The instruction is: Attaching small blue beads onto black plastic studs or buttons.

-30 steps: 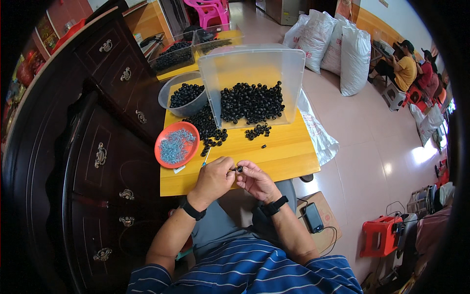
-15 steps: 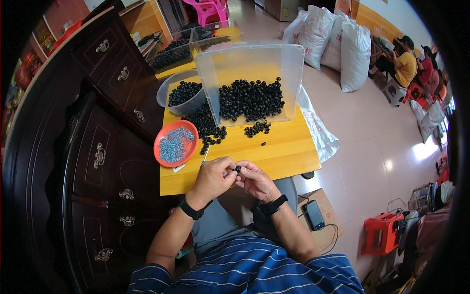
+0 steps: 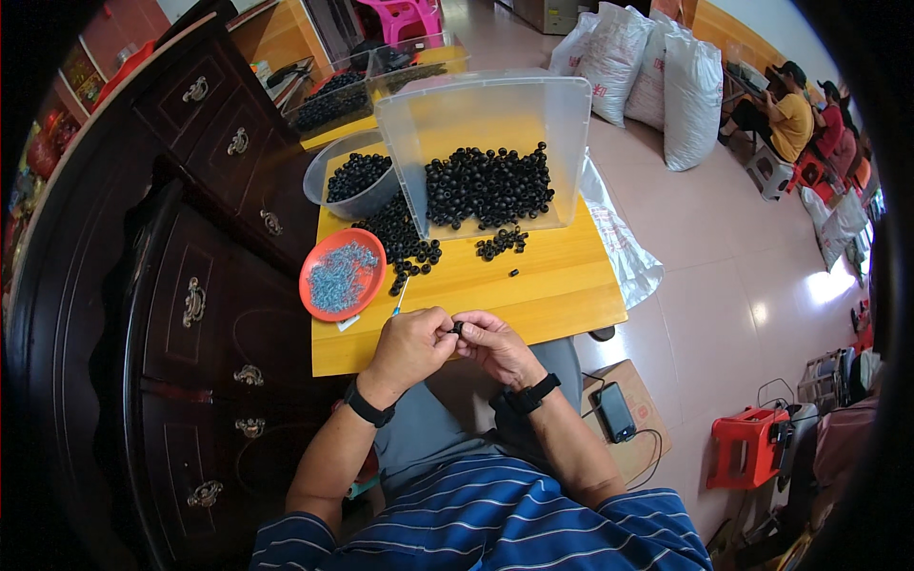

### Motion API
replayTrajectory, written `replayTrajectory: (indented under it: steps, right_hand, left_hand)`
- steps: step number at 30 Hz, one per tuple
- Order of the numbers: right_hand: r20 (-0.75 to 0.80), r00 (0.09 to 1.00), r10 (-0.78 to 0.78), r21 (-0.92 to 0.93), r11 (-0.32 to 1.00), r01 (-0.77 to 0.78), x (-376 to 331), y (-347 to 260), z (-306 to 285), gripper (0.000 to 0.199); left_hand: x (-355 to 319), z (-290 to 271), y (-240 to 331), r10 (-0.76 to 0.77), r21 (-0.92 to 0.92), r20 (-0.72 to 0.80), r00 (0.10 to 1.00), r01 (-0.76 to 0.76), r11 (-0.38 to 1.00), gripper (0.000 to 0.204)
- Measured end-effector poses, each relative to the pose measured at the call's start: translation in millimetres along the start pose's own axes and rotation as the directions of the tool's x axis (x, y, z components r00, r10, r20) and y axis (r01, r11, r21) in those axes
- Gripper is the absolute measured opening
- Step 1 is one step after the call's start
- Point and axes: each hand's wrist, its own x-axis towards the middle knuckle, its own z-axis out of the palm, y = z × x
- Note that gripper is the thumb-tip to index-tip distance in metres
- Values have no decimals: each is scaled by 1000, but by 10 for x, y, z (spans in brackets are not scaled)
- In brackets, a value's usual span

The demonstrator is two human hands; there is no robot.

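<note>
My left hand (image 3: 411, 344) and my right hand (image 3: 496, 348) meet just off the table's near edge. Between their fingertips they pinch one small round black part (image 3: 457, 328), mostly covered by the fingers. An orange-red plate (image 3: 307, 282) of small silvery-blue metal pieces (image 3: 343, 276) lies left of my hands. A thin screwdriver-like tool (image 3: 401, 297) rests beside the plate. Beyond, a clear plastic bin (image 3: 481, 95) lies on its side, with many black round parts (image 3: 490, 186) inside and a small cluster (image 3: 502, 244) before it. One loose black part (image 3: 514, 273) sits apart.
A clear round tub (image 3: 328, 190) of black parts stands left of the bin on the yellow table (image 3: 562, 295). Dark drawers (image 3: 214, 314) border the left. White sacks (image 3: 693, 105), a red stool (image 3: 745, 447) and seated people (image 3: 788, 119) are to the right. A phone-like device (image 3: 614, 412) lies on a carton.
Both hands stay together on the same black part; the fingers shift slightly and cover it more. The view has tilted a little.
</note>
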Motion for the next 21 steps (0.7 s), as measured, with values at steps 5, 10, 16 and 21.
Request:
replayTrajectory:
  steps: [5,10,16,21]
  right_hand:
    - [10,1000,-2,-22,1000,2,-27,-14,5,20]
    - [30,999,22,-78,997,-19,-50,-49,20,22]
    - [122,992,44,-122,992,-29,-68,-103,13,24]
    - [84,996,29,-75,997,-23,-79,-97,71,23]
  left_hand:
    - [-33,-28,23,-54,-87,24,998,56,995,14]
    - [-52,-60,42,-101,-155,87,991,113,981,14]
    - [-77,-89,77,-174,-311,147,974,212,926,13]
    - [-123,-57,108,-121,-181,14,993,121,976,13]
